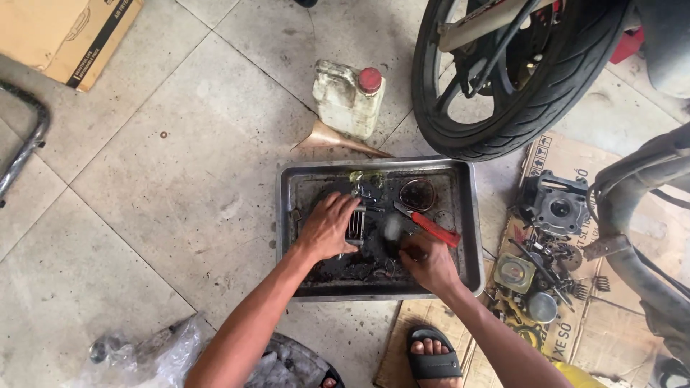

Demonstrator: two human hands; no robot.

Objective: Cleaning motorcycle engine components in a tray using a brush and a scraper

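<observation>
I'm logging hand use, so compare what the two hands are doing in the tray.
The left hand lies spread, palm down, on a finned metal part; the right hand is curled into a closed grip nearer the tray's front edge. The left sits mid-tray; the right lies just below the red-handled tool. Both work inside the greasy tray.

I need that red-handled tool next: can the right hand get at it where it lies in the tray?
Probably yes: the red-handled tool lies uncovered in the metal tray, just beyond the right hand, with nothing between them.
</observation>
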